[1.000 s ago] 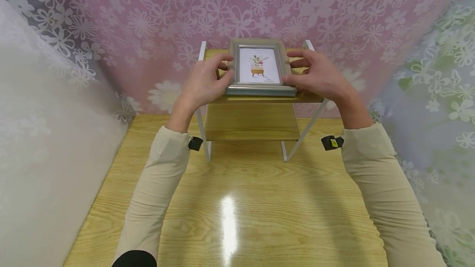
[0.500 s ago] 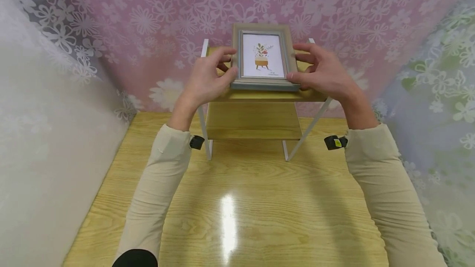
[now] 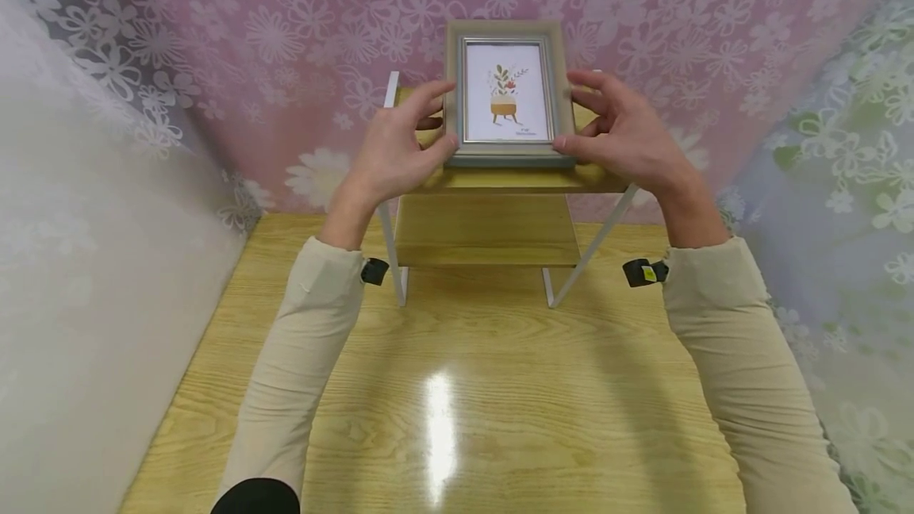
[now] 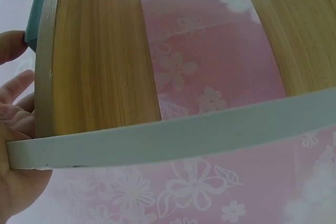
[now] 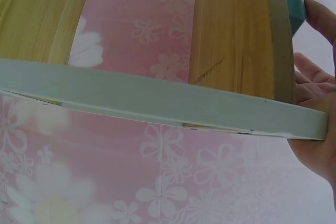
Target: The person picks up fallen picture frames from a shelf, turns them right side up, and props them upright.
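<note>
A picture frame (image 3: 505,93), beige with a silver inner border and a drawing of a flower pot, leans back at the top of a small wooden shelf (image 3: 464,181). My left hand (image 3: 396,141) holds its left side, thumb at the lower corner and fingers higher up. On the opposite side my right hand (image 3: 631,129) grips it the same way, its thumb over the lower right edge. Both wrist views look from below the top board; only a teal lower edge of the picture frame (image 4: 37,11) shows there, with the left thumb against it.
The shelf has white metal side legs (image 3: 596,248) and a lower wooden board (image 3: 485,232). Behind it rises a pink floral wall (image 3: 321,46). A pale wall (image 3: 107,260) stands on the left and a floral one (image 3: 842,181) on the right.
The picture frame's top edge has risen, so it stands more upright, and its base has shifted slightly up and right in view. Both hands keep their hold and have moved little.
</note>
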A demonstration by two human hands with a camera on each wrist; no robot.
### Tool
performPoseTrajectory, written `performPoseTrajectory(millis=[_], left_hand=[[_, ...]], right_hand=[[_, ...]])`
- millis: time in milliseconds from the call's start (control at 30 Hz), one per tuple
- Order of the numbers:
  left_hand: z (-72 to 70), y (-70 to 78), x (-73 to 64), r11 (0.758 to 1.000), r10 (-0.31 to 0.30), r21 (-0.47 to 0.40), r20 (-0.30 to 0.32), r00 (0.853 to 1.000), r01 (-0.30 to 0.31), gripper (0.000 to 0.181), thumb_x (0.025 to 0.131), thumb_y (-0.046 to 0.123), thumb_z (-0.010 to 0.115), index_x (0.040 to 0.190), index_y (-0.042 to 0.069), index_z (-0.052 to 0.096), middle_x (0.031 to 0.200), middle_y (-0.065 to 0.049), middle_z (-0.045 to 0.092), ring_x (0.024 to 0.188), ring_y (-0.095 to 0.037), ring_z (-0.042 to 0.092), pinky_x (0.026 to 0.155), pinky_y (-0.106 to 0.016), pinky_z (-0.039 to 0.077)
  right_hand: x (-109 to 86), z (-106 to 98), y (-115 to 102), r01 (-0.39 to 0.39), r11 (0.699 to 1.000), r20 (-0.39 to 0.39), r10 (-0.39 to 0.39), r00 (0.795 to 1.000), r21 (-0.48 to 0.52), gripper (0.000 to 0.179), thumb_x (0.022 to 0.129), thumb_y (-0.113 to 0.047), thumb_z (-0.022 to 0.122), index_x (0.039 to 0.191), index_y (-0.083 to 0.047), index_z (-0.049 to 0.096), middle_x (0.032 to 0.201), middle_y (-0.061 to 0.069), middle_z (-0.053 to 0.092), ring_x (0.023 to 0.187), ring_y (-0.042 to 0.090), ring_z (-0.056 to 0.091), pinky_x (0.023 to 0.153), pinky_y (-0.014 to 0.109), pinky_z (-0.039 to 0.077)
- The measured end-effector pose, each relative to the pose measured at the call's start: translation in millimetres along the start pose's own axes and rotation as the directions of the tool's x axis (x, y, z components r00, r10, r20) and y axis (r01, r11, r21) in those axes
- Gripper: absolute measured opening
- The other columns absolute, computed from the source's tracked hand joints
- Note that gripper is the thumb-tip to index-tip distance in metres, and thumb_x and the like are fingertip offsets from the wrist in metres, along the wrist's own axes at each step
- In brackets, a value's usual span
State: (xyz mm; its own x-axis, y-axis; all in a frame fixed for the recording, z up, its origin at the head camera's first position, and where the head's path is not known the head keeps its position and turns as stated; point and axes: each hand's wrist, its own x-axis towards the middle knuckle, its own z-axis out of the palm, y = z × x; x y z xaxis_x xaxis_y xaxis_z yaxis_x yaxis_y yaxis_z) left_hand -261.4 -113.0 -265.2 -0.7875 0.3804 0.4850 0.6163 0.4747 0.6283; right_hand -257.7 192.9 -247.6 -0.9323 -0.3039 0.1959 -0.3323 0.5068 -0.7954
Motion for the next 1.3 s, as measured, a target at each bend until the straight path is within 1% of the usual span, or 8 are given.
performPoseTrajectory(millis=[133,267,467,767,867,1100,1167,1300], left_hand=[[-1.2,-0.1,0.3,0.999,0.013,-0.036,0.014,1.000,-0.012,0.065,0.091,0.014,0.066,0.151,0.016,0.041,0.145,-0.016,0.051,0.115,-0.026,0.065,0.085,-0.031,0.057],[-0.7,-1.8,-0.1,0.997,0.026,-0.079,0.012,1.000,-0.025,0.068,0.091,0.013,0.068,0.152,0.019,0.040,0.149,-0.013,0.047,0.116,-0.026,0.065,0.083,-0.032,0.058],[-0.9,-2.1,-0.2,0.995,0.041,-0.096,0.014,0.999,-0.040,0.070,0.091,0.011,0.071,0.153,0.018,0.039,0.152,-0.006,0.045,0.117,-0.021,0.064,0.086,-0.030,0.056],[-0.3,-0.2,-0.7,0.990,0.054,-0.128,0.011,0.998,-0.052,0.078,0.088,0.006,0.074,0.155,0.019,0.036,0.155,0.000,0.041,0.118,-0.021,0.063,0.089,-0.031,0.056],[0.2,0.7,-0.9,0.989,0.060,-0.136,0.008,0.998,-0.058,0.079,0.087,0.005,0.075,0.155,0.018,0.036,0.156,0.001,0.040,0.118,-0.020,0.063,0.089,-0.032,0.056],[0.6,0.0,-1.1,0.984,0.086,-0.156,-0.010,0.996,-0.086,0.078,0.087,0.003,0.075,0.155,0.015,0.036,0.155,-0.003,0.042,0.119,-0.020,0.063,0.090,-0.032,0.055],[0.8,-0.4,-1.3,0.981,0.094,-0.167,-0.024,0.995,-0.096,0.079,0.087,0.002,0.074,0.155,0.015,0.035,0.154,-0.005,0.043,0.118,-0.020,0.063,0.091,-0.031,0.055],[1.3,0.1,-1.1,0.979,0.118,-0.162,-0.052,0.992,-0.125,0.082,0.085,-0.002,0.075,0.155,0.012,0.034,0.153,-0.008,0.043,0.113,-0.019,0.064,0.092,-0.028,0.054]], right_hand=[[1.0,-0.3,0.4,-0.003,1.000,-0.012,0.003,1.000,0.005,0.084,0.086,-0.016,0.078,0.156,-0.024,0.032,0.161,0.009,0.030,0.088,0.013,0.064,0.082,0.019,0.046],[0.7,-0.2,1.8,0.021,1.000,-0.024,-0.021,1.000,0.013,0.083,0.086,-0.013,0.077,0.156,-0.020,0.032,0.162,0.005,0.030,0.090,0.014,0.062,0.085,0.019,0.045],[-1.0,-0.5,2.2,0.044,0.998,-0.031,-0.042,0.999,0.045,0.082,0.089,-0.011,0.074,0.157,-0.014,0.029,0.163,0.002,0.027,0.092,0.013,0.060,0.082,0.015,0.047],[-0.5,0.3,0.3,0.051,0.998,-0.038,-0.050,0.998,0.021,0.089,0.088,-0.008,0.074,0.159,-0.020,0.022,0.164,-0.001,0.024,0.090,0.012,0.059,0.074,0.015,0.050],[0.2,1.0,-0.6,0.053,0.998,-0.037,-0.053,0.998,0.014,0.092,0.087,-0.007,0.075,0.160,-0.021,0.020,0.163,0.002,0.025,0.088,0.014,0.058,0.072,0.015,0.050],[3.6,1.9,-1.7,0.105,0.987,-0.023,-0.103,0.994,0.122,0.103,0.081,0.008,0.075,0.160,-0.023,0.016,0.144,0.023,0.049,0.083,0.017,0.065,0.070,0.020,0.056],[4.7,2.4,-1.0,0.130,0.980,-0.021,-0.128,0.992,0.150,0.104,0.079,0.010,0.076,0.159,-0.023,0.018,0.138,0.023,0.053,0.084,0.019,0.066,0.070,0.022,0.056],[5.7,2.9,0.5,0.175,0.975,-0.030,-0.172,0.985,0.137,0.103,0.078,0.009,0.078,0.158,-0.027,0.023,0.127,0.014,0.056,0.090,0.023,0.065,0.073,0.023,0.056]])
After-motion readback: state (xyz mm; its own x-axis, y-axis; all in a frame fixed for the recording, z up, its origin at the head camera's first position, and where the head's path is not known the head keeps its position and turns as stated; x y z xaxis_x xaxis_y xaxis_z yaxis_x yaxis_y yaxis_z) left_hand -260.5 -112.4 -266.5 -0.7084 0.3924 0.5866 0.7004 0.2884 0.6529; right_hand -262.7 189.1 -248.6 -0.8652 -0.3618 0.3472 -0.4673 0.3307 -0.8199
